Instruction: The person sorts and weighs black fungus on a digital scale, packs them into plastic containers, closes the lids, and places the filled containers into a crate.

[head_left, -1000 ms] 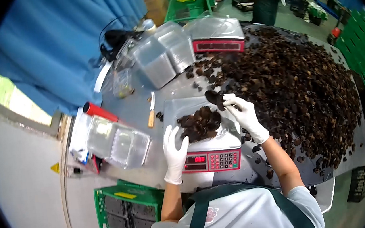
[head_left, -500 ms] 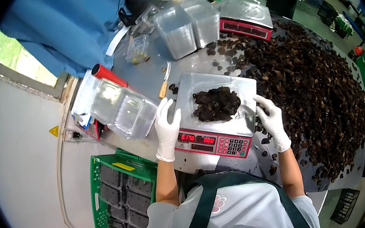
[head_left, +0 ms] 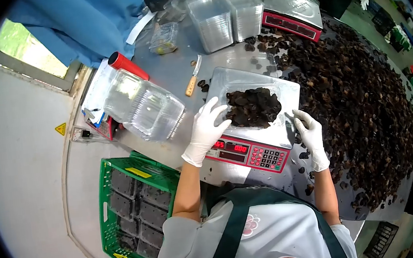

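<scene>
A clear plastic tray [head_left: 231, 87] holding dark wood ear mushrooms [head_left: 254, 107] sits on the steel pan of a red scale [head_left: 282, 158], whose lit digits are partly covered by my glove. My left hand [head_left: 205, 130], in a white glove, reaches over the scale's left side. Its fingers are apart, with thumb and fingertips at the tray's left edge; I cannot tell if they touch it. Off the scale's right edge, my gloved right hand [head_left: 311, 135] hovers with loosely bent, parted fingers and nothing visible in them.
A large heap of wood ear mushrooms [head_left: 361, 117] covers the right of the table. Left are open clear trays [head_left: 146, 107], a knife [head_left: 192, 84] and a red cylinder [head_left: 128, 66]. Stacked trays [head_left: 211, 22] and another scale [head_left: 292, 23] stand behind. A green crate [head_left: 105, 210] holds filled packs.
My left hand has moved right, from beside the scale to the tray's left edge. The right hand stays by the scale's right edge. The camera view has shifted slightly.
</scene>
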`<control>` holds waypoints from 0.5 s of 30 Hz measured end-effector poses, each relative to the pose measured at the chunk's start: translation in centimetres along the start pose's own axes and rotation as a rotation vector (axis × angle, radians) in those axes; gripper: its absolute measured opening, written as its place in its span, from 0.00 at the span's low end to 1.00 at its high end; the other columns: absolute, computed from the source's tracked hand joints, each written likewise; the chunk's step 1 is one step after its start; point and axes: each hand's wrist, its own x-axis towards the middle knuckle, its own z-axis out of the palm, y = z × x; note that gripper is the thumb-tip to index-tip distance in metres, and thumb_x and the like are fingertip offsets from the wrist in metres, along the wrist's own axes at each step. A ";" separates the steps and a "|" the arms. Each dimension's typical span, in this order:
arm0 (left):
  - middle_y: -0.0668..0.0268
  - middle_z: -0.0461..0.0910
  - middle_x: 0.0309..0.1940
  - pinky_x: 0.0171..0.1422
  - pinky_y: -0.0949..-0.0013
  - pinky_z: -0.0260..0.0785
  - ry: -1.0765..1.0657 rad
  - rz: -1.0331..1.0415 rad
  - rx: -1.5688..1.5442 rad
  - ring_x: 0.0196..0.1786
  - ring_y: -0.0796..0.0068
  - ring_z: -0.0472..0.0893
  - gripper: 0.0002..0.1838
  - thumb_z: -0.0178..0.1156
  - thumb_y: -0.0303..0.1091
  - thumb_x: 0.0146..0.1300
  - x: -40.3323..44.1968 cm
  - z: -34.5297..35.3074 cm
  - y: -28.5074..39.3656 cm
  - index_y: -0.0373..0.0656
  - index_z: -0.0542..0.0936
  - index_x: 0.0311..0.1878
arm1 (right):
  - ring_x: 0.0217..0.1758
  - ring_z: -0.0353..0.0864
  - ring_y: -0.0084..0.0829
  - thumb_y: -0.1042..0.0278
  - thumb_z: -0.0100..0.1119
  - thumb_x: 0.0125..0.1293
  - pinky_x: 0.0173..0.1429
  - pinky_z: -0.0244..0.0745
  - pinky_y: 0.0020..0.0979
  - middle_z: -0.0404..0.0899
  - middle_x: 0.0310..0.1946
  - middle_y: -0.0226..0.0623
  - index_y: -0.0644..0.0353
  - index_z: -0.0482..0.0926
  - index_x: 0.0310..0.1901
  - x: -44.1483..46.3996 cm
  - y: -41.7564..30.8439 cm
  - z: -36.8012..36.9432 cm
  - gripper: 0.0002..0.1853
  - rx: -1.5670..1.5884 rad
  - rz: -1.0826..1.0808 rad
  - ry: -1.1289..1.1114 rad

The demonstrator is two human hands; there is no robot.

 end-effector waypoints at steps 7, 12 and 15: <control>0.58 0.80 0.49 0.60 0.58 0.68 0.235 0.144 -0.112 0.54 0.56 0.78 0.10 0.69 0.30 0.51 1.8 2.9 -0.1 0.44 0.84 0.38 | 0.39 0.84 0.38 0.70 0.62 0.62 0.45 0.78 0.32 0.84 0.38 0.42 0.56 0.83 0.45 0.0 0.9 -1.0 0.10 -0.253 -0.238 0.267; 0.60 0.80 0.50 0.62 0.58 0.66 0.258 0.102 -0.160 0.57 0.57 0.76 0.10 0.68 0.29 0.52 2.4 4.6 1.6 0.44 0.84 0.39 | 0.40 0.85 0.37 0.70 0.62 0.62 0.46 0.78 0.31 0.84 0.38 0.43 0.56 0.84 0.45 -1.8 6.0 -5.0 0.10 -0.433 -0.110 0.529; 0.60 0.76 0.57 0.65 0.57 0.62 0.090 0.177 0.101 0.62 0.56 0.71 0.15 0.67 0.30 0.52 1.8 5.5 1.4 0.47 0.83 0.45 | 0.40 0.85 0.40 0.63 0.64 0.59 0.45 0.79 0.34 0.84 0.37 0.43 0.53 0.84 0.45 -4.1 8.9 -5.5 0.12 -0.582 0.068 0.458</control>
